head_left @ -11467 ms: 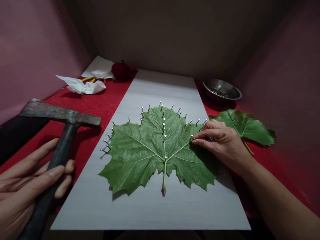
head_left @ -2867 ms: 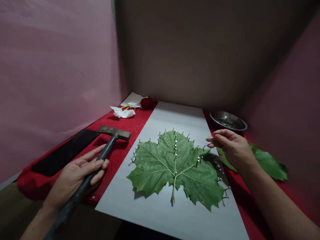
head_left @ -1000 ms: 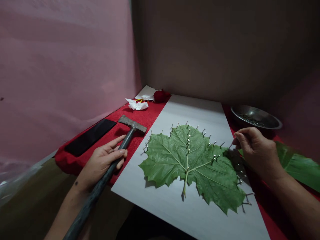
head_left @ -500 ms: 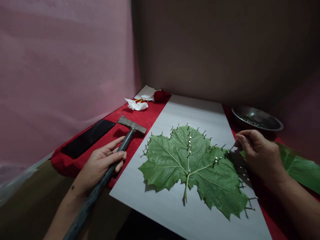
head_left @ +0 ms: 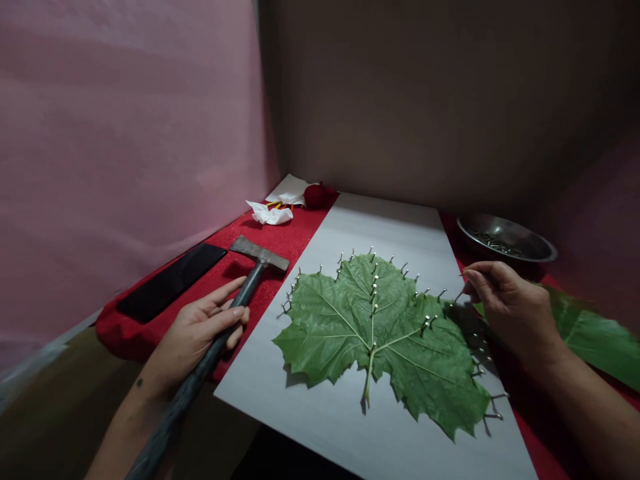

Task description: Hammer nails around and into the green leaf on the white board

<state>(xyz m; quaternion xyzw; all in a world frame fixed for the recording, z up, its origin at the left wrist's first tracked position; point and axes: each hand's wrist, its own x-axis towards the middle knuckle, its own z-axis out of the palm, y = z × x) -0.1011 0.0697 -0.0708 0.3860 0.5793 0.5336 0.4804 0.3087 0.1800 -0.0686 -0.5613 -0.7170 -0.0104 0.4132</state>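
A hammer (head_left: 253,280) with a dark handle and a metal head lies in my left hand (head_left: 200,333), whose fingers wrap round the upper handle. Its head is over the red cloth, left of a white board (head_left: 385,223). On the board is a large green lobed leaf (head_left: 340,340), with several nails standing along its edge and veins. My right hand (head_left: 510,307) is pinched by the leaf's right edge, holding a thin nail (head_left: 461,275) whose end shows at the fingertips. Other nails below that hand are partly in shadow.
A metal bowl (head_left: 535,250) of loose nails stands at the back right. Another green leaf (head_left: 595,337) lies right of the board. A black phone (head_left: 173,283), crumpled tissue (head_left: 270,213) and red ball-like item (head_left: 316,196) rest on the red cloth (head_left: 125,340).
The whole view has shifted slightly, with the board and leaf now a little further left. Both hands keep their grips, and the right hand stays by the leaf's right edge.
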